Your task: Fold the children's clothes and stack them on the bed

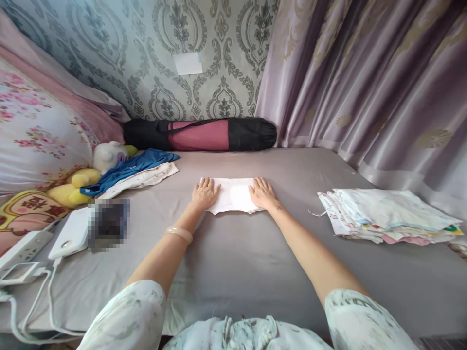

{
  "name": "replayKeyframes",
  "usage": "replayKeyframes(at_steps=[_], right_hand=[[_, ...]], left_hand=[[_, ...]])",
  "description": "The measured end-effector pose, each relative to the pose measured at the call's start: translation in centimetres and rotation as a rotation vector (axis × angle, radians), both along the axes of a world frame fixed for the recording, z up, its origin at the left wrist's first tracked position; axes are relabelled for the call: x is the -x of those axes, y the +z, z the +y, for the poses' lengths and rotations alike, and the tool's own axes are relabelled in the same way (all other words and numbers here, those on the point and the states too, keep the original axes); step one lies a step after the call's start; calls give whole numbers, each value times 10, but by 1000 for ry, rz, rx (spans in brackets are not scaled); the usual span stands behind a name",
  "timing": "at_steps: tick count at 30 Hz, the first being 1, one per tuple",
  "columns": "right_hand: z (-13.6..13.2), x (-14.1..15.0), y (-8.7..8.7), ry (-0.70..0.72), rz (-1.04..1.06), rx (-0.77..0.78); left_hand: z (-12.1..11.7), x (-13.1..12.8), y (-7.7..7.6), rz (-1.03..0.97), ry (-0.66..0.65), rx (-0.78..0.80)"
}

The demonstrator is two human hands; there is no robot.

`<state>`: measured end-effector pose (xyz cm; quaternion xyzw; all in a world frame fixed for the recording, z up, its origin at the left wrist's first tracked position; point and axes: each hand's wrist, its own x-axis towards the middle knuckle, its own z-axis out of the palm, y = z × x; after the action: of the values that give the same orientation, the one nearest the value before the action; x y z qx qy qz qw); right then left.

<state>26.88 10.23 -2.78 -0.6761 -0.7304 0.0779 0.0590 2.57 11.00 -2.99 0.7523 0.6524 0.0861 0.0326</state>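
A folded white cloth [233, 195] lies flat on the grey sheet [251, 262] in front of me. My left hand [206, 193] rests palm down on its left end, fingers stretched out. On the right end my right hand [262, 192] presses flat in the same way, fingers apart. Neither hand grips the cloth. Its exact kind of garment or towel I cannot make out. Off to the right sits a stack of folded clothes [390, 211], in pale prints with some colour at the edges.
A rolled mat in a black and pink bag [199, 134] lies along the wall. At left are a blue garment [136, 167], a cream printed garment [142, 181], plush toys [78, 184], a white power bank [71, 233], a power strip [25, 250] and cables. Curtains [350, 73] hang at right.
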Motion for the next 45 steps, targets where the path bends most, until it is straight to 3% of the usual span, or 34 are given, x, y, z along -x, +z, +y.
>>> replayKeyframes(at_steps=[7, 12, 16, 22, 31, 37, 45], right_hand=[[-1, -7, -5, -20, 4, -6], [-1, -1, 6, -10, -26, -13], [-2, 12, 14, 61, -11, -107], [-5, 26, 4, 64, -14, -58], [-4, 25, 6, 63, -1, -39], [-8, 48, 13, 126, 45, -83], [-10, 65, -2, 155, 20, -66]], left_hand=[[-1, 33, -2, -9, -69, 65], [-17, 46, 1, -46, -65, 53], [-33, 50, -3, -65, -47, -19], [-43, 52, -9, -70, -78, -50], [-40, 54, -16, -136, -95, -156], [-35, 60, -27, -175, -145, -292], [-34, 62, -29, -198, -163, -326]])
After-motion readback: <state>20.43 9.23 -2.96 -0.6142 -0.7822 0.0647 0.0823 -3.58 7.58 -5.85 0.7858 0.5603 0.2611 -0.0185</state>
